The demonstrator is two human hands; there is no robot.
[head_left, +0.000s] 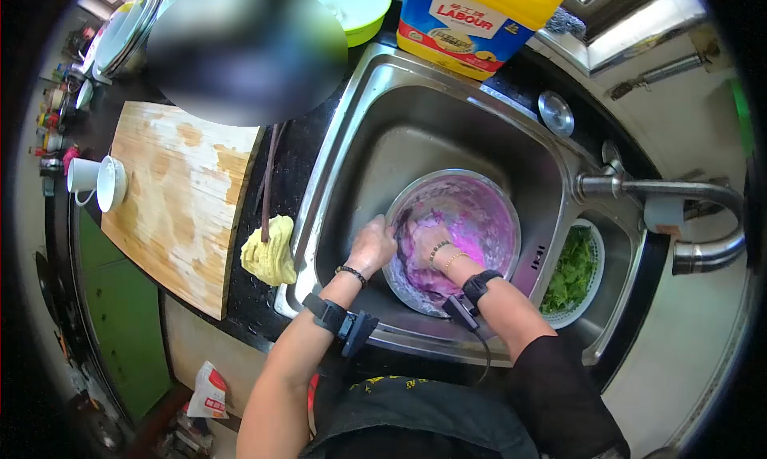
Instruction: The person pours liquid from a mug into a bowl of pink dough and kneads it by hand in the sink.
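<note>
A round metal bowl (511, 219) stands in the large sink basin, its inner wall smeared with purple and white. Inside it lies a wet-looking purple dough (423, 280). My left hand (374, 245) is at the bowl's left rim, fingers curled over the edge. My right hand (429, 243) reaches into the bowl and is closed into the purple dough, which partly hides the fingers. Both wrists carry bracelets and dark straps with small devices.
Around the bowl is the steel sink (335, 163). On its left lie a crumpled yellow lump (270, 251), thin dark sticks (268, 183) and a wooden board (176, 203). Leafy greens (571, 269) fill a basket under the faucet (707, 259). A yellow jug (479, 23) stands behind.
</note>
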